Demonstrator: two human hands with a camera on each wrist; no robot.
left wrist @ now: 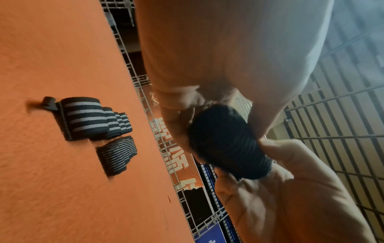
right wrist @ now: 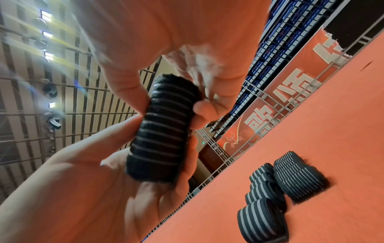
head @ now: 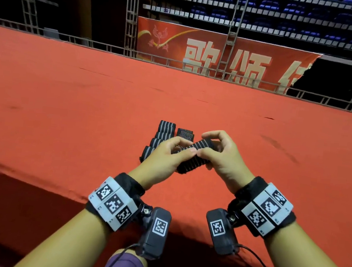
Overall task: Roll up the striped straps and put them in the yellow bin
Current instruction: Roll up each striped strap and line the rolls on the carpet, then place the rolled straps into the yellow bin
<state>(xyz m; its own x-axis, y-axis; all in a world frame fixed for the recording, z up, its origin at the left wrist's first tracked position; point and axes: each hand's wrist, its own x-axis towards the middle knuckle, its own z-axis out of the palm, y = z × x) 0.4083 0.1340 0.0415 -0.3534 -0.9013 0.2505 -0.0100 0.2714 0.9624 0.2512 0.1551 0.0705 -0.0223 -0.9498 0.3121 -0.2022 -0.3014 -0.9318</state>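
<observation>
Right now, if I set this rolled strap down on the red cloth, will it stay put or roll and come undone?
The rolled strap looks soft and cylindrical, so it may roll sideways. The left hand and right hand both pinch it, which suggests it could loosen once released. The finished rolls stay put on the red cloth.

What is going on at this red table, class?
A person holds a rolled striped strap in the air with both hands, the left hand gripping one end and the right hand pinching the other. Behind it, on the red table, sits a row of rolled straps beside a flat stack of straps. No yellow bin is in view.
</observation>
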